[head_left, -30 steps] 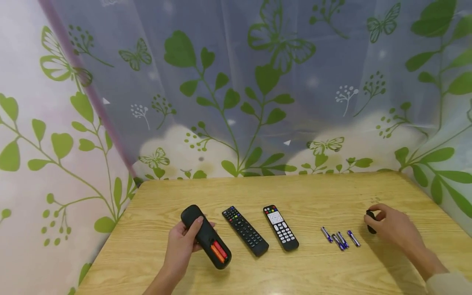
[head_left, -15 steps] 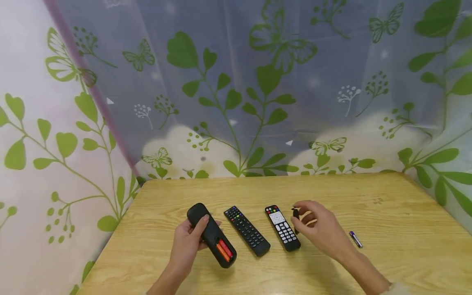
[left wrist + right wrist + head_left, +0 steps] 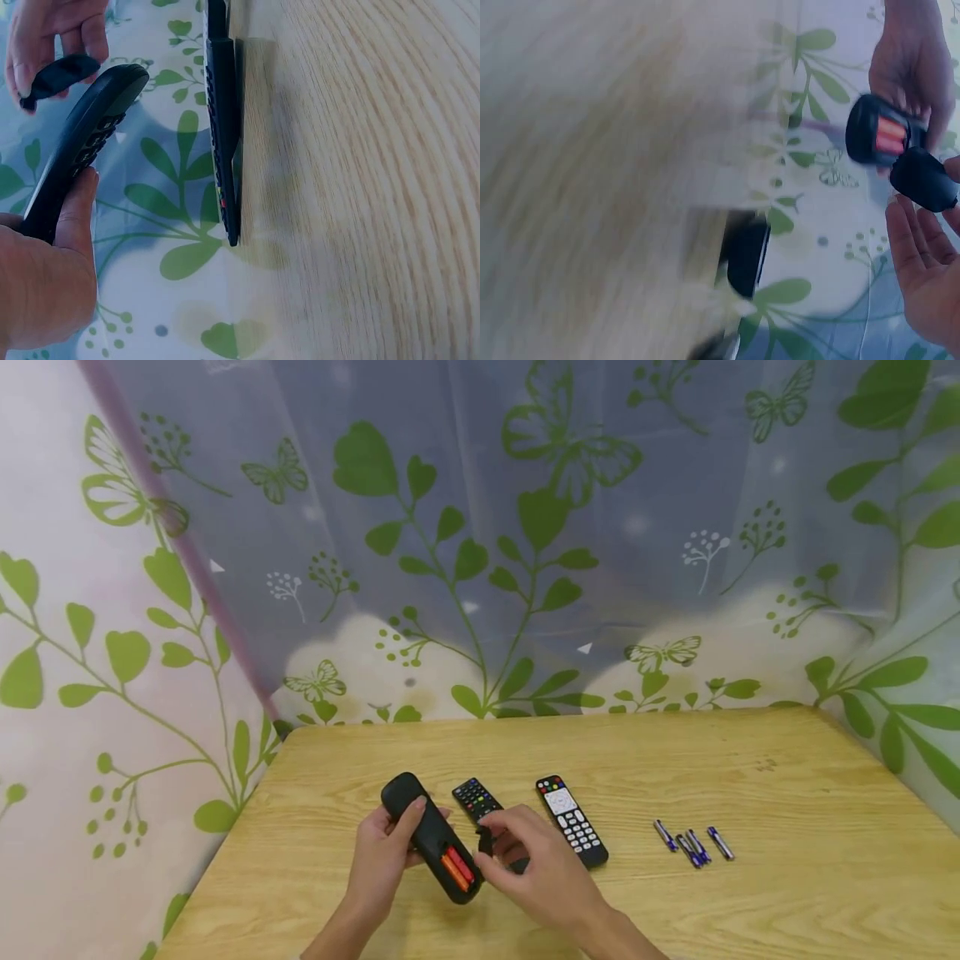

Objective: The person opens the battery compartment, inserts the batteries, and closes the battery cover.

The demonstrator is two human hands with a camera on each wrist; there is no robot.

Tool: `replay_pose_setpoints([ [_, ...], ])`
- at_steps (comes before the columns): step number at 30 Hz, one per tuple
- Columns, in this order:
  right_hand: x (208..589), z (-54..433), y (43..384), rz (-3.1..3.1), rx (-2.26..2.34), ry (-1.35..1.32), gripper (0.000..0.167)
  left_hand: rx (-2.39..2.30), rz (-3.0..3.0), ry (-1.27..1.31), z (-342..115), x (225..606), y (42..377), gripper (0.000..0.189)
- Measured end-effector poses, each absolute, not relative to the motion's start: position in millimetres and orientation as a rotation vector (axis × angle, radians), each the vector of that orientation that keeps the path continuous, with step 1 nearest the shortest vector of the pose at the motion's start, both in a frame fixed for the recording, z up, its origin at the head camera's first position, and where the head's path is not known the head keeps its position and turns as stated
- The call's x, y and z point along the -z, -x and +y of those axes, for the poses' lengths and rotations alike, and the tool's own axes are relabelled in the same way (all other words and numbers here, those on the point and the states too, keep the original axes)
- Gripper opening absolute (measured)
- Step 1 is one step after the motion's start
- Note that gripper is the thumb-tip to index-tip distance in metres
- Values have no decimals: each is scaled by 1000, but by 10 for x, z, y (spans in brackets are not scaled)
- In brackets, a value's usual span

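Note:
My left hand (image 3: 375,864) grips a black remote control (image 3: 431,839), its back turned up and its battery compartment uncovered. Two red-orange batteries (image 3: 457,868) lie side by side in that compartment. Close to the remote's lower end, my right hand (image 3: 551,872) pinches a small black battery cover (image 3: 485,841) between thumb and fingers. In the left wrist view the cover (image 3: 64,75) appears beside the remote's end, with a narrow gap visible. From the right wrist the cover (image 3: 924,180) partly overlaps the compartment's edge; whether they touch I cannot tell.
A second black remote (image 3: 474,797) lies on the wooden table (image 3: 660,760), partly hidden by my right hand. To its right is a remote with white buttons (image 3: 576,827). Several blue-and-silver batteries (image 3: 693,850) lie farther right. A leaf-patterned curtain (image 3: 480,568) hangs behind the table.
My right hand has carried the battery cover from the table's right side leftward, past the loose batteries and white-buttoned remote, to the held remote. The left hand has shifted slightly right.

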State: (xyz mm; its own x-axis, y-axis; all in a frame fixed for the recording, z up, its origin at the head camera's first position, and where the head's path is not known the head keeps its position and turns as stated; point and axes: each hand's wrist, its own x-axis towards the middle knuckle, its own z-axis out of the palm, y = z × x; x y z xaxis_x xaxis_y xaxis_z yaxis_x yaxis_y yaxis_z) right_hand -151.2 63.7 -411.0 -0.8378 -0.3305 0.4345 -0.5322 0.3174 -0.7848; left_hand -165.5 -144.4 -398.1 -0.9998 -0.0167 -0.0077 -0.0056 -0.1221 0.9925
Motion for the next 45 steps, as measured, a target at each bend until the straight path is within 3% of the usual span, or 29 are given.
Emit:
replay_pose_setpoints([
  [23,4285,384,1429,-2230,-857,-842,29,2314,-2091,35,-1359,4019,1626,45],
  [34,4255,432,1444,-2402,-1460,-637,28,2323,-2057,-20,-1428,4012,1620,46],
  [45,4231,422,1419,-2383,-1282,-668,28,2341,-2049,-4,-1378,4015,1632,45],
])
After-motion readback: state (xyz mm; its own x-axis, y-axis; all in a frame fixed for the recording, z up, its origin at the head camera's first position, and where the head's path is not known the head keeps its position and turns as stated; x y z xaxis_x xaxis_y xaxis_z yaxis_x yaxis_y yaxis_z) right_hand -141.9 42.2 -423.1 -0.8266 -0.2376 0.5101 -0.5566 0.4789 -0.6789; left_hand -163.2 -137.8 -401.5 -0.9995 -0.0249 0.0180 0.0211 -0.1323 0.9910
